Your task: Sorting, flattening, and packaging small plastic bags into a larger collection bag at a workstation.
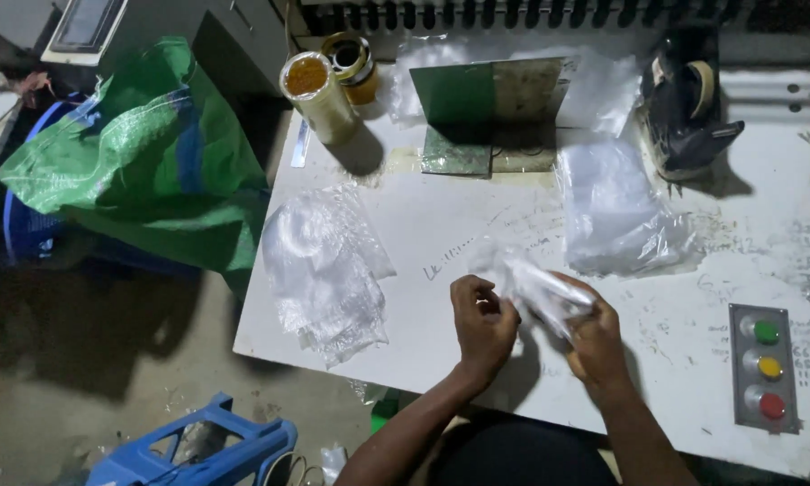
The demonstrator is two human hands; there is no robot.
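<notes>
Left hand (pixel 482 322) and right hand (pixel 592 337) both clamped on a clear plastic bag (pixel 535 286) above the worktop (pixel 441 234); bag stacks (pixel 325 270) flank them, tape dispenser (pixel 686 103) behind.

thin clear plastic bag (pixel 535 288), glossy and crinkled, at lower centre; white table (pixel 423 225) matt, scuffed, ink-marked; woven green sack (pixel 144 153) at upper left, coarse with slight sheen.

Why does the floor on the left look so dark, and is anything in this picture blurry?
Head view: light falls mostly on the white table, leaving the floor in shadow; the clear bag between the left hand and right hand is smeared by motion; the bag stacks glare faintly.
</notes>
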